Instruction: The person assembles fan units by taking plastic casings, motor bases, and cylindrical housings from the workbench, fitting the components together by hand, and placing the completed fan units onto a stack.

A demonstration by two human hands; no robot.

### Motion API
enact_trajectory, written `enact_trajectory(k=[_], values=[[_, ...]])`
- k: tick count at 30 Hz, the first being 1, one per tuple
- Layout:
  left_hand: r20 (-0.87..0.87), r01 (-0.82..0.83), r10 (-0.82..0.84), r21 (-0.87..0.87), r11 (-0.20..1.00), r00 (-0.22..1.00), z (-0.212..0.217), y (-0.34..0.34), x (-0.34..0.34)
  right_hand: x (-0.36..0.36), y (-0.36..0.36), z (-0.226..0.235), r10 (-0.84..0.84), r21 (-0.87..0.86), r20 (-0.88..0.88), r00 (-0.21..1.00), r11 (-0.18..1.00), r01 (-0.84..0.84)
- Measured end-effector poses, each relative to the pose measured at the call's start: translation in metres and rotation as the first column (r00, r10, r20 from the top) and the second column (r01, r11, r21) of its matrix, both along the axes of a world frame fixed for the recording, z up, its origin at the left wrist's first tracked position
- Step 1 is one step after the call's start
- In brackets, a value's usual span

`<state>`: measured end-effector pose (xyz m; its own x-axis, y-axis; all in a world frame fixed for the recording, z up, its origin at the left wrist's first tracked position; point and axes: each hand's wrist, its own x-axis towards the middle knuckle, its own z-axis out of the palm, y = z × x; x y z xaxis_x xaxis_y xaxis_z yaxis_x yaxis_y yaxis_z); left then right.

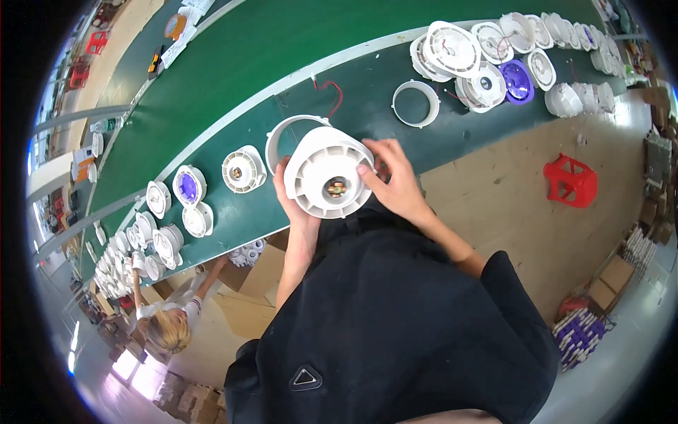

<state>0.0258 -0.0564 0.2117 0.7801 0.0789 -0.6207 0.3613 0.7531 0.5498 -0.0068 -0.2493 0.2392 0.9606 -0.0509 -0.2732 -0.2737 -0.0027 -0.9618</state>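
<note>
Between both hands, over the near edge of the green bench, a white round plastic housing (328, 166) is held with its ribbed rim facing up. Copper windings (336, 188) show in the hole at its centre. My left hand (298, 206) grips the housing's left side, its fingers partly hidden behind it. On the right side my right hand (394, 178) has its thumb on the rim and fingers curled around the edge. Just behind the housing stands a white plastic ring (275, 145), partly covered by it. A red wire (337, 97) sticks up beyond the ring.
Another white ring (435, 106) lies to the right, before a cluster of white housings (452, 49) and a purple one (517, 81). More housings (242, 169) sit leftward. A co-worker (166, 326) reaches to the bench at lower left. A red stool (571, 180) stands right.
</note>
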Motion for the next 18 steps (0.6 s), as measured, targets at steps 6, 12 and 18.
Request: enact_trajectory(k=[6,12,18], values=[[0.042,0.049,-0.053,0.085,0.995,0.998,-0.014,-0.004,-0.020,-0.010,-0.012,-0.022,0.149,0.666,-0.246,0.958,0.744,0.055],[0.409,-0.261,-0.364,0.882,0.392,0.836,0.028,0.021,-0.015,-0.013,-0.012,-0.027,-0.007,0.645,-0.244,0.970,0.745,0.168],[0.121,-0.400,-0.956,0.916,0.004,0.266,0.057,0.017,-0.032,-0.002,-0.009,-0.029,0.203,0.834,-0.105,0.974,0.552,-0.025]])
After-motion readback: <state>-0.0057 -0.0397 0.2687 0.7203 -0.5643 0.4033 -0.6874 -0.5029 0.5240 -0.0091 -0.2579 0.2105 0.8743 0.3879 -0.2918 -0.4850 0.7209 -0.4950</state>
